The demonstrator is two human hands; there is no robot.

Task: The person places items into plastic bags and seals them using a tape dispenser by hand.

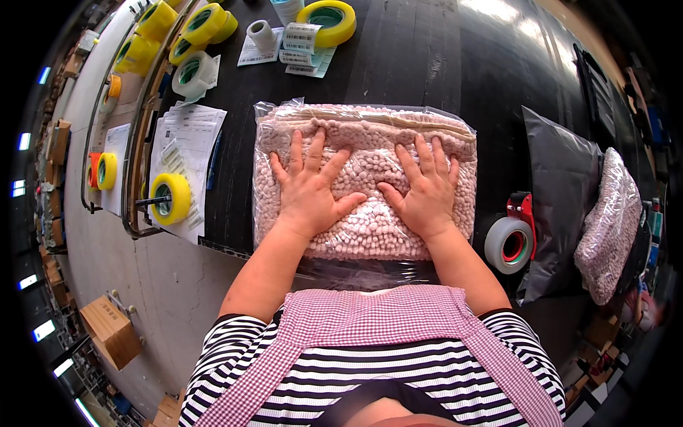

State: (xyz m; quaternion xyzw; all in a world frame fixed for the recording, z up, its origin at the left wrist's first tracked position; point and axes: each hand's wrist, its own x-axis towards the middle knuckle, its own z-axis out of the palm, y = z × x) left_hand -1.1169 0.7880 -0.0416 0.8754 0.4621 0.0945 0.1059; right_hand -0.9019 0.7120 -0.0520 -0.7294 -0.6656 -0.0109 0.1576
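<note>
**Both palms flat on a bagged pink textile, mid-frame**

Pressed flat at the centre of the frame: left hand (310, 186) and right hand (425, 191), fingers spread apart, gripping nothing, resting side by side on a clear plastic bag of nubbly pink fabric (366, 142). Lying on the black desk (427, 57), that bag, its near edge just above the checked apron and striped sleeves at the bottom.

Right of centre, close to the right forearm: a tape dispenser with a red handle and white roll (511, 242), touching a dark grey mailer bag (562, 185). Further right (near the rim, bent by the lens), a second bagged pink bundle (608, 224).

Upper left: yellow tape rolls (178, 28) and a white roll (193, 71), papers (186, 135) below them, another yellow roll (169, 198) on a spindle. Top centre: a large yellow tape roll (327, 21) beside printed labels (295, 46). Lower left, on the floor: a cardboard box (110, 331).
</note>
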